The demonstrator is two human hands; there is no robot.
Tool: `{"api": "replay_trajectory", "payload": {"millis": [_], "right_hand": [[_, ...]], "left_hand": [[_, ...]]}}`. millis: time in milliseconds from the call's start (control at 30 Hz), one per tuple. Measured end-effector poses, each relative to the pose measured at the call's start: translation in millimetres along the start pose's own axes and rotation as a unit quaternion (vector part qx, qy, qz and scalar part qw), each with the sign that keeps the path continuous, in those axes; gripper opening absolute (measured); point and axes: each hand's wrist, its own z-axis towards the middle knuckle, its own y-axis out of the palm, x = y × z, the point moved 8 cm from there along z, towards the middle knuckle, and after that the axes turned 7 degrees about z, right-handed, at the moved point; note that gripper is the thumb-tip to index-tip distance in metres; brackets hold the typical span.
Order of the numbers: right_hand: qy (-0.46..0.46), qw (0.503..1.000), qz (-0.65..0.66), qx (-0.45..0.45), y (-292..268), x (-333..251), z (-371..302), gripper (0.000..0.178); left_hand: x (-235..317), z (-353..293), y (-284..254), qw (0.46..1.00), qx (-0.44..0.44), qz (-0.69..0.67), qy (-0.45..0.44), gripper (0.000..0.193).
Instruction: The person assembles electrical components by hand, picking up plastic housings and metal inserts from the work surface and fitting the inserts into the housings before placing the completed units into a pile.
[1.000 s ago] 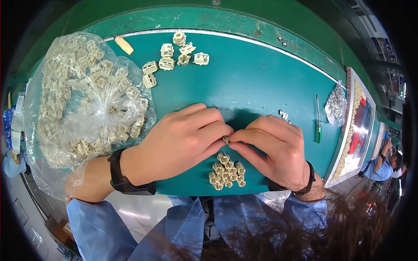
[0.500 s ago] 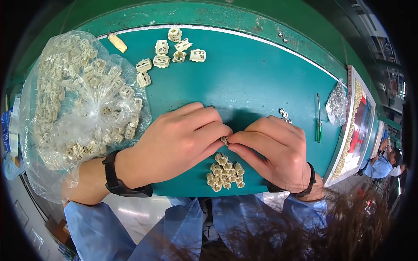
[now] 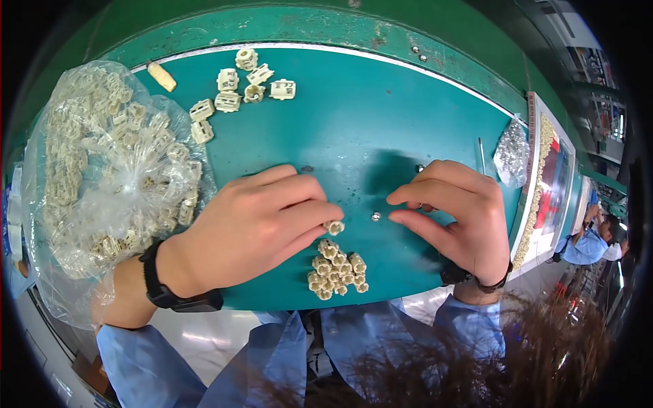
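My left hand [image 3: 255, 228] is closed, its thumb and forefinger pinching a small beige, castellated plastic ring [image 3: 334, 227]. Just below it, on the green mat, sits a pile of similar small beige plastic parts [image 3: 338, 272]. My right hand [image 3: 462, 214] is open, thumb and forefinger apart. A shiny metal ball [image 3: 375, 216] lies on the mat between my hands. Another small metal piece [image 3: 420, 168] rests by the right knuckles. Something small and dark shows beneath the right fingers; whether they touch it is unclear.
A clear plastic bag [image 3: 115, 177] full of beige parts stands at left, against my left forearm. Several larger beige housings [image 3: 228, 102] lie at the far left near a tan stub [image 3: 162, 77]. At right are a screwdriver shaft [image 3: 482, 156], a small bag [image 3: 511, 155] and a white-framed board [image 3: 544, 183].
My right hand has moved right, away from the left, and its fingers have parted. A metal ball now shows between the hands. The whole view has shifted slightly.
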Motion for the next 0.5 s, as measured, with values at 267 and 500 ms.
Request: {"api": "replay_trajectory", "payload": {"millis": [267,500], "right_hand": [[-0.026,0.996,-0.053,-0.063,16.6,-3.6,1.5,0.019],[-0.073,0.994,-0.055,-0.054,22.9,-2.0,-2.4,0.014]], "left_hand": [[15.1,-2.1,-0.2,0.987,-0.104,0.069,0.102,0.038],[-3.1,16.1,-53.1,0.939,0.125,0.319,-0.043,0.041]]}}
